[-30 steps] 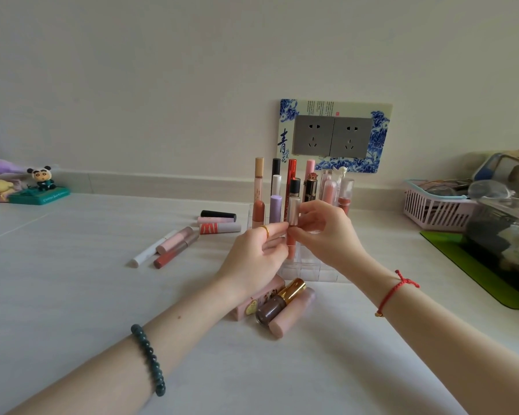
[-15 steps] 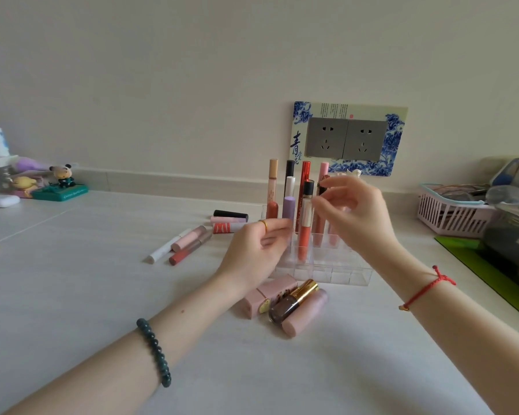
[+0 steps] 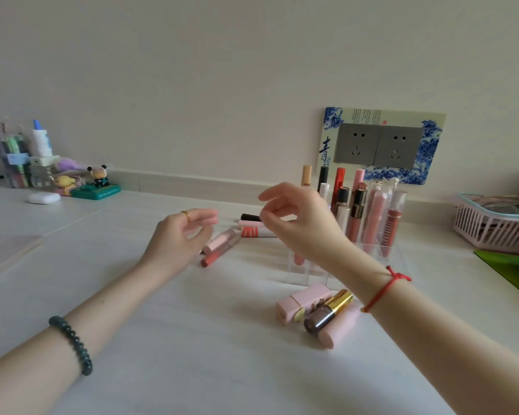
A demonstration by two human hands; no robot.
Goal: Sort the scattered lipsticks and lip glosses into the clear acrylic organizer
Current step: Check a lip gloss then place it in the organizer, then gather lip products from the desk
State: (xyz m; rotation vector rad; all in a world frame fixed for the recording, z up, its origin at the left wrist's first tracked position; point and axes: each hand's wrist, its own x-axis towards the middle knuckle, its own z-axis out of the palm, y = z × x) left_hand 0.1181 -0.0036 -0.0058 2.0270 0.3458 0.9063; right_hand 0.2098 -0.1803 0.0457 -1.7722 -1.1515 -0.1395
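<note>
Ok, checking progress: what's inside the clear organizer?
Upright tubes stand in the back rows of the clear organizer, among them a beige-capped tube and a red gloss. The right hand covers the left slots; most of what they hold is hidden.

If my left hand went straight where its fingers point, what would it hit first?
Probably the black tube lying on the table, or the right hand if they're level; depth is unclear.

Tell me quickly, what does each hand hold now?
Left hand: open, holding nothing.
Right hand: open, fingers relaxed, holding nothing.
</note>
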